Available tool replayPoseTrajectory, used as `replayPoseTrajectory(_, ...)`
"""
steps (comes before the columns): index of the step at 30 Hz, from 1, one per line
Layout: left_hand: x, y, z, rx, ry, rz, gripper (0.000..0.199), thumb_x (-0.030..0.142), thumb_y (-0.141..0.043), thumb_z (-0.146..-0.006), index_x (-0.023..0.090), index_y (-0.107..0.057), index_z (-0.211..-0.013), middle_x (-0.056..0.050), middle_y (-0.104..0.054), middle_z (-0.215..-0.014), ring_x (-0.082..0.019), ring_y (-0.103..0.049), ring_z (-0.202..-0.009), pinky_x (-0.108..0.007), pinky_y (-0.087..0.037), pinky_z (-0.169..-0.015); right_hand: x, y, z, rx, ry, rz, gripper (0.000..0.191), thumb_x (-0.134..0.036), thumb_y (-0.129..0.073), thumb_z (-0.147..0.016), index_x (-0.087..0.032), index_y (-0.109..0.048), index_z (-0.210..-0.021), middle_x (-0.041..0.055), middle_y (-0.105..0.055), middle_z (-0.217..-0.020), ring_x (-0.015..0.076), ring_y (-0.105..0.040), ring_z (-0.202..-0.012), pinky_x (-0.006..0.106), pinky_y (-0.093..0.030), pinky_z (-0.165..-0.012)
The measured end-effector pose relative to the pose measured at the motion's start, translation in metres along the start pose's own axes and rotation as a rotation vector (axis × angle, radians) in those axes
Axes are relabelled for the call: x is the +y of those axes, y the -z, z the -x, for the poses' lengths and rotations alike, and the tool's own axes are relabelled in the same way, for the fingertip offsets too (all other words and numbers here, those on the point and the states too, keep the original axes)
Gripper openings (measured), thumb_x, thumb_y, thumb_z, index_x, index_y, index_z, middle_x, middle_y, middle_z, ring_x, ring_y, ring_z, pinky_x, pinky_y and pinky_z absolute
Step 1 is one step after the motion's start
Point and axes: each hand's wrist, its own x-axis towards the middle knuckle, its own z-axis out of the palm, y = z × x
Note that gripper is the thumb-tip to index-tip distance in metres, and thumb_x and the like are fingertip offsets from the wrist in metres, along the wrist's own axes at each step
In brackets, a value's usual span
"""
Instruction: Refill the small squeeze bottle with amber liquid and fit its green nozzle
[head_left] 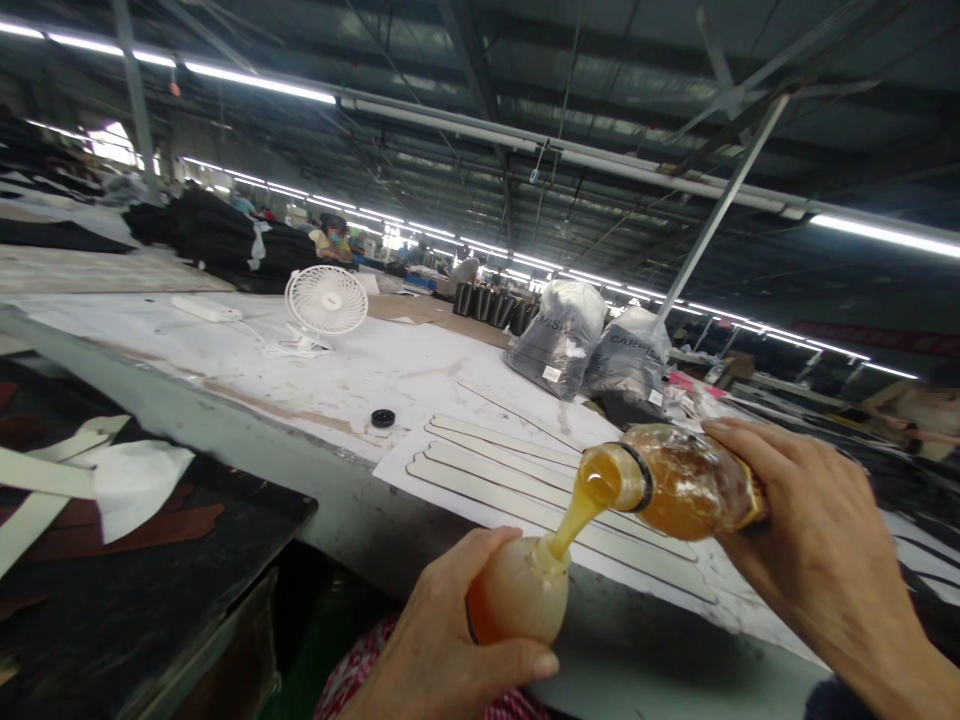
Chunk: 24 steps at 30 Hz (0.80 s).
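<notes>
My right hand [810, 530] is wrapped round the base of a clear bottle of amber liquid [686, 480], tipped with its open mouth down to the left. A thick yellow stream [574, 520] runs from that mouth into the neck of a rounded, whitish translucent bottle [529, 595]. My left hand [450, 630] grips this second bottle from the left, and orange liquid shows through its side. Behind the two bottles, cream strips with dark edges [487, 490] lie on white paper. A black cap [382, 417] rests on the table by the strips.
A small white fan [326, 300] and a white power strip [206, 309] stand farther back on the table [420, 360]. Grey bags [559, 340] sit at the back right. Brown and cream pieces [142, 530] lie on a black surface at left. Other people are far behind.
</notes>
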Motion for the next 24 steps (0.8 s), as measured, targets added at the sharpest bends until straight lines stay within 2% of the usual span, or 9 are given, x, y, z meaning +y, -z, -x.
replayPoseTrajectory(24, 0.0021, -0.0002, -0.0012, 0.000, 0.003, 0.008, 0.062, 0.022, -0.077, -0.056, 0.021, -0.060, -0.116, -0.004, -0.066, -0.106, -0.026, -0.060, -0.096, -0.036, -0.048, -0.085, 0.0002, -0.0005, -0.0006, -0.007, 0.005, 0.006, 0.043, -0.023, -0.044, -0.085, -0.010, -0.044, -0.126, 0.0197, -0.058, -0.113, 0.0344, -0.056, -0.100, 0.044, -0.044, -0.079)
